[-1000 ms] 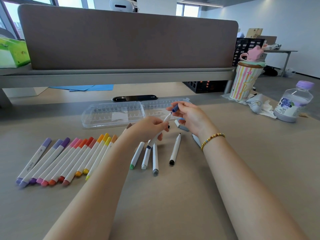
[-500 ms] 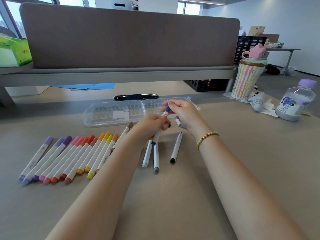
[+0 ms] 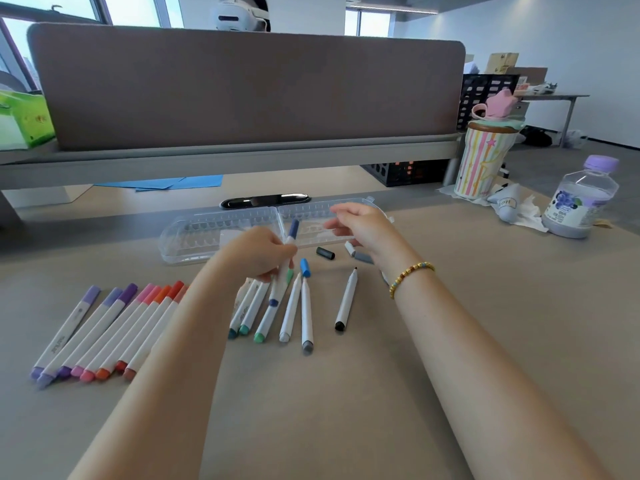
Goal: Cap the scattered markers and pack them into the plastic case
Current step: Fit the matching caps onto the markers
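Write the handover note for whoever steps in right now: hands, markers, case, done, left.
Left hand: grips the dark blue marker, cap on its upper end, held above the loose pile.
Right hand: holds nothing, fingers relaxed, over the right half of the plastic case.
Case: open flat at the back of the desk, no markers in it.
Done: a capped row of purple, pink and orange markers lies on the left.
Left: the black marker lies uncapped; the black cap, blue cap and grey cap lie loose. Cap the rest, then pack everything.
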The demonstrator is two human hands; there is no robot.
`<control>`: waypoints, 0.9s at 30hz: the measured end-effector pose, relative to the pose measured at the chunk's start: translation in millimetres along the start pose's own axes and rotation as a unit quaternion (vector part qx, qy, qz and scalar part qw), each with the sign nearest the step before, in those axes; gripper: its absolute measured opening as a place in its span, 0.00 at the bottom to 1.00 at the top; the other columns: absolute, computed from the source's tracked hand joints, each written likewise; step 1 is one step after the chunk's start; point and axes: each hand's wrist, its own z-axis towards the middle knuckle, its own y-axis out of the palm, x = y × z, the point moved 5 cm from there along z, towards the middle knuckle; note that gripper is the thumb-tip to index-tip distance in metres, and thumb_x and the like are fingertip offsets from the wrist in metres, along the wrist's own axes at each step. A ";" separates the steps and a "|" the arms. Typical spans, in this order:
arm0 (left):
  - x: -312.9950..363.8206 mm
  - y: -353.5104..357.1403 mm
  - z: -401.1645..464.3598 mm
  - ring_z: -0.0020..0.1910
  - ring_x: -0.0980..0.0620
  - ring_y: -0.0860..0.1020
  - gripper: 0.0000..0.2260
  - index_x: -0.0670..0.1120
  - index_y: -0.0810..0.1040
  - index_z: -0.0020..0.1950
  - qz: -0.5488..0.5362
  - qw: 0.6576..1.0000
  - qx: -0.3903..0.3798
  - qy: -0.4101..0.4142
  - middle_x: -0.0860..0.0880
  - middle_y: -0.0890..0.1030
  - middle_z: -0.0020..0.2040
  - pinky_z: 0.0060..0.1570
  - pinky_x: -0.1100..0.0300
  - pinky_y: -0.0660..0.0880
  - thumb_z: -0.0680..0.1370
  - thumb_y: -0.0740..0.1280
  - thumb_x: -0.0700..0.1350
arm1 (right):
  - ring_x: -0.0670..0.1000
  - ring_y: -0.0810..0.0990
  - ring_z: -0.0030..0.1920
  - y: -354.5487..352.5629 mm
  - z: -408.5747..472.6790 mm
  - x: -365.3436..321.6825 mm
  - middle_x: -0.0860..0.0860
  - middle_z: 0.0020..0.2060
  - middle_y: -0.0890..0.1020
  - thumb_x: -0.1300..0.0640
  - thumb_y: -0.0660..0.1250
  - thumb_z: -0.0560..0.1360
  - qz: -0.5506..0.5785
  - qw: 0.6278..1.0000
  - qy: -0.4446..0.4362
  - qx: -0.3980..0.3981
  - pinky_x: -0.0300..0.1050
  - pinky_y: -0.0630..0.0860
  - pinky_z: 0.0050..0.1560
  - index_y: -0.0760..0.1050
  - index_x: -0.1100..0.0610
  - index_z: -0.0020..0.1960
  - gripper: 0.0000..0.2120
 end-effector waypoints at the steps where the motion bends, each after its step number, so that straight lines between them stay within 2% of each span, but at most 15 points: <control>1: -3.6 4.2 0.4 0.27 0.55 0.72 0.14 0.42 0.79 0.41 0.040 0.999 -0.018 -0.006 0.49 0.76 0.32 0.31 0.67 0.71 0.80 0.60 0.49 | 0.43 0.76 0.44 -3.3 0.4 2.3 0.51 0.52 0.82 0.59 0.54 0.81 0.001 1.000 0.012 0.008 0.34 0.69 0.40 0.73 0.56 0.64 0.15; 3: -7.8 11.1 0.1 0.26 0.54 0.71 0.14 0.41 0.77 0.41 0.115 0.992 -0.046 -0.013 0.49 0.76 0.30 0.32 0.65 0.70 0.79 0.60 0.49 | 0.43 0.76 0.42 -7.5 0.7 6.3 0.51 0.51 0.82 0.60 0.54 0.81 -0.008 0.999 0.029 0.014 0.33 0.69 0.39 0.74 0.56 0.62 0.14; 5: -8.8 13.6 -0.4 0.25 0.55 0.70 0.17 0.42 0.74 0.36 0.170 0.984 -0.053 -0.018 0.49 0.74 0.28 0.31 0.66 0.68 0.80 0.59 0.50 | 0.43 0.76 0.43 -8.4 0.8 8.7 0.51 0.50 0.82 0.61 0.54 0.81 -0.014 0.999 0.037 0.014 0.34 0.70 0.40 0.75 0.56 0.61 0.14; 9: -7.2 15.2 -1.8 0.25 0.55 0.69 0.18 0.43 0.68 0.33 0.215 0.975 -0.047 -0.020 0.49 0.72 0.27 0.29 0.65 0.65 0.80 0.58 0.51 | 0.45 0.77 0.45 -6.0 2.8 9.9 0.50 0.49 0.82 0.61 0.54 0.81 -0.027 0.999 0.043 0.007 0.35 0.71 0.42 0.76 0.56 0.59 0.13; 14: -8.9 17.1 -1.5 0.30 0.54 0.69 0.14 0.42 0.67 0.37 0.228 0.973 -0.029 -0.026 0.49 0.70 0.32 0.31 0.64 0.65 0.79 0.61 0.50 | 0.45 0.77 0.45 -5.5 3.7 12.8 0.49 0.47 0.82 0.61 0.54 0.80 -0.037 0.998 0.040 -0.003 0.37 0.71 0.43 0.76 0.55 0.57 0.13; 17: -8.2 21.7 -0.6 0.40 0.51 0.70 0.15 0.41 0.72 0.47 0.255 0.966 -0.046 -0.016 0.51 0.69 0.35 0.43 0.60 0.69 0.79 0.60 0.54 | 0.44 0.76 0.42 -11.8 5.4 14.7 0.49 0.46 0.82 0.62 0.54 0.80 -0.032 0.998 0.045 0.010 0.35 0.70 0.40 0.76 0.56 0.57 0.14; 18: -8.6 23.0 0.4 0.41 0.51 0.70 0.18 0.41 0.73 0.45 0.263 0.963 -0.050 -0.017 0.50 0.70 0.36 0.46 0.58 0.68 0.79 0.59 0.56 | 0.43 0.76 0.41 -13.9 5.7 15.7 0.49 0.46 0.82 0.62 0.54 0.80 -0.037 0.998 0.047 0.013 0.34 0.70 0.39 0.76 0.56 0.58 0.14; 20: -10.2 23.0 3.6 0.38 0.51 0.70 0.21 0.42 0.71 0.37 0.263 0.963 -0.050 -0.023 0.50 0.70 0.33 0.46 0.59 0.67 0.79 0.57 0.58 | 0.43 0.75 0.40 -17.0 5.3 17.6 0.49 0.47 0.81 0.62 0.54 0.80 -0.061 0.997 0.050 0.014 0.33 0.69 0.36 0.76 0.56 0.59 0.14; 21: -11.2 21.1 5.1 0.37 0.51 0.70 0.22 0.42 0.71 0.36 0.257 0.965 -0.045 -0.024 0.49 0.70 0.32 0.45 0.60 0.67 0.79 0.57 0.58 | 0.43 0.75 0.40 -17.9 5.3 18.6 0.50 0.47 0.81 0.62 0.55 0.80 -0.075 0.996 0.051 0.012 0.33 0.69 0.36 0.75 0.57 0.59 0.14; 24: -11.3 14.0 8.9 0.41 0.50 0.71 0.19 0.40 0.78 0.46 0.223 0.975 -0.014 -0.001 0.48 0.72 0.35 0.44 0.60 0.68 0.79 0.59 0.55 | 0.44 0.75 0.40 -21.3 6.6 21.9 0.53 0.51 0.81 0.62 0.57 0.80 -0.116 0.992 0.051 0.008 0.33 0.68 0.37 0.75 0.58 0.60 0.12; 27: -3.4 15.4 5.6 0.45 0.52 0.72 0.11 0.44 0.76 0.48 0.187 0.982 0.001 0.038 0.49 0.75 0.44 0.45 0.61 0.67 0.78 0.63 0.52 | 0.48 0.76 0.47 -37.1 10.0 27.8 0.54 0.56 0.79 0.65 0.57 0.79 -0.172 0.982 0.049 0.061 0.39 0.70 0.44 0.77 0.57 0.58 0.13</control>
